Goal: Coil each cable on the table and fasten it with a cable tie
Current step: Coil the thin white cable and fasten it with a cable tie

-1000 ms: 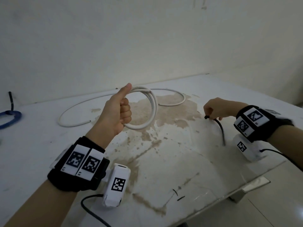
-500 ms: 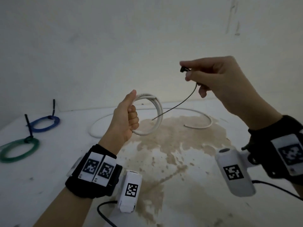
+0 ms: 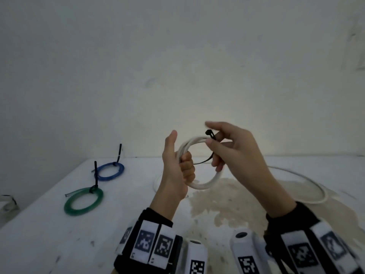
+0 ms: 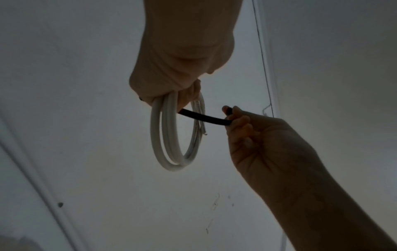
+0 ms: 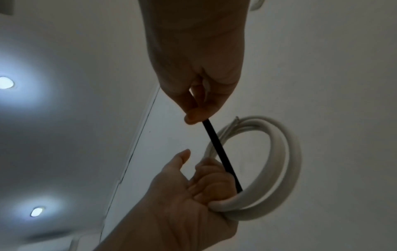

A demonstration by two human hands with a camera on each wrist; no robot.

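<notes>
With the left hand (image 3: 177, 171) gripping the white coil (image 3: 199, 161) above the surface (image 3: 49, 224), right fingers (image 3: 212, 144) pinching the black tie (image 3: 209, 134) at 1 o'clock should thread its tail around all loops.

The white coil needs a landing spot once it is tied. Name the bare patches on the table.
Bare table lies nearer than the green coil, and between the blue coil and the left hand. Far right is crowded by the loose white cable.
</notes>
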